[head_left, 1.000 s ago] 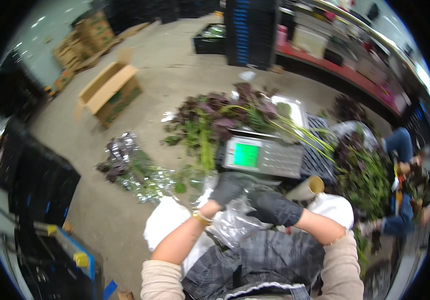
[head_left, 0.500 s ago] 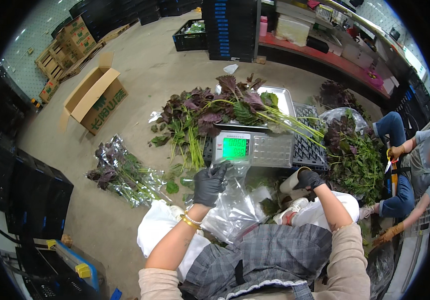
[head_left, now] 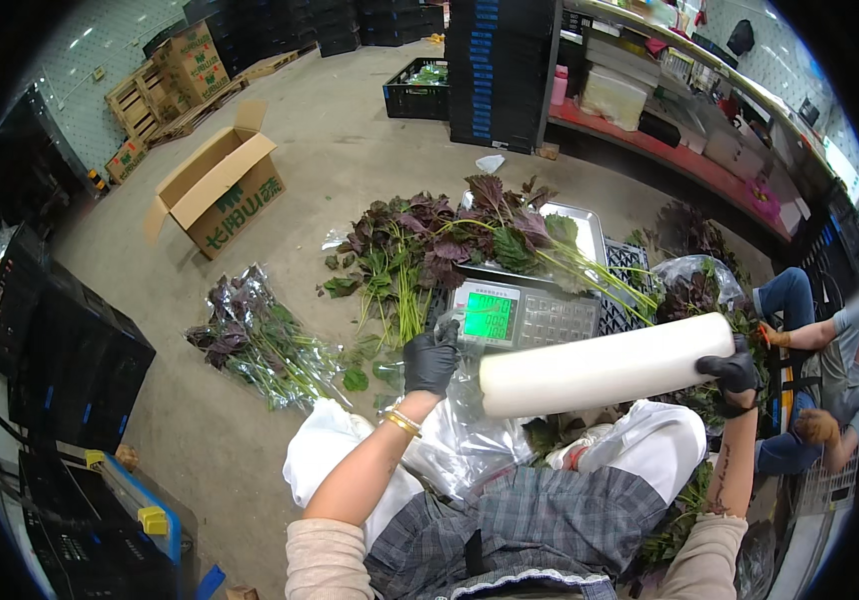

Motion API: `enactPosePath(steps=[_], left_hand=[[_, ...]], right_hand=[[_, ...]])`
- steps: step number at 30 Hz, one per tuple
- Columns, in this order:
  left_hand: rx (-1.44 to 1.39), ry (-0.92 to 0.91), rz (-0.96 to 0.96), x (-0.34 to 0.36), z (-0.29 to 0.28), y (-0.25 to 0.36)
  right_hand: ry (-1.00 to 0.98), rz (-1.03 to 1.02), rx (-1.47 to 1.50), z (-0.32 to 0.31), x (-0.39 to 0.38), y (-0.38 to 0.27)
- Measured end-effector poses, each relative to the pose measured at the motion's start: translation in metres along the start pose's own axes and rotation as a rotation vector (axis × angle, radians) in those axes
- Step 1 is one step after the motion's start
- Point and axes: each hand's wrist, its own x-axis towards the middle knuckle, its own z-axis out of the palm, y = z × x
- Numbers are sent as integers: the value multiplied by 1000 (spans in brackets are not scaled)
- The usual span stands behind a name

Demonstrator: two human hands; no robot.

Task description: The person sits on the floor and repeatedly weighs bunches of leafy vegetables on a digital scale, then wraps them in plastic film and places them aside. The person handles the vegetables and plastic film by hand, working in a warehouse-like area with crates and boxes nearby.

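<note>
My left hand (head_left: 431,364), in a black glove, pinches the upper edge of a clear plastic bag (head_left: 470,435) that hangs down over my lap. My gloved right hand (head_left: 734,374) grips the right end of a thick white tube (head_left: 605,365), held almost level above my knees. The tube's left end is against the bag near my left hand; whether it is inside the mouth I cannot tell. Just beyond, a digital scale (head_left: 552,318) with a lit green display carries a bunch of purple-green leafy stems (head_left: 510,228) on its metal pan (head_left: 590,228).
A bagged leafy bunch (head_left: 260,340) lies on the floor at left. Farther back stand an open cardboard box (head_left: 225,190), stacked black crates (head_left: 500,75) and a red shelf (head_left: 670,160). At right, a co-worker (head_left: 840,345) sits beside more greens. Black bins (head_left: 80,350) stand left.
My right hand has swung the white tube up from beside my right knee to lie crosswise before me. My left hand still holds the bag. The view has shifted slightly.
</note>
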Motion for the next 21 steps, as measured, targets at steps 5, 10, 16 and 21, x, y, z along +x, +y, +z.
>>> enactPosePath(steps=[5, 10, 16, 21], left_hand=[[16, 77, 541, -10, 5, 4], [-297, -244, 5, -2, -11, 2], [117, -208, 314, -4, -19, 23], [870, -162, 428, -20, -26, 58]], right_hand=[[241, -81, 355, 39, -8, 4], [224, -135, 132, 55, -6, 8], [6, -20, -273, 61, -23, -25], [-255, -781, -926, 91, -34, -65]])
